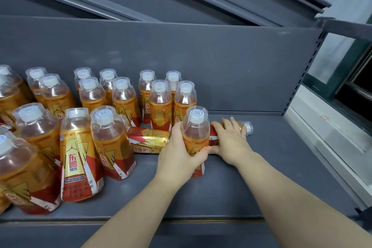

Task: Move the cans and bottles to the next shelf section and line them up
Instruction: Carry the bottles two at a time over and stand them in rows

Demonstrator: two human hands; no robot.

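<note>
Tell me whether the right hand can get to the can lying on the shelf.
Probably not directly. The right hand holds a lying bottle, and the upright bottle gripped by the left hand stands between it and the can.

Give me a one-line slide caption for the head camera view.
Left hand grips an upright bottle while the right hand holds a toppled bottle on the grey shelf.

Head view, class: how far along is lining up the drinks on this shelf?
Done: the standing bottles fill the shelf at left in rough rows. In hand: the left hand grips an upright bottle; the right hand holds a toppled bottle. Left: a can lies on its side, and the rows look uneven.
</note>
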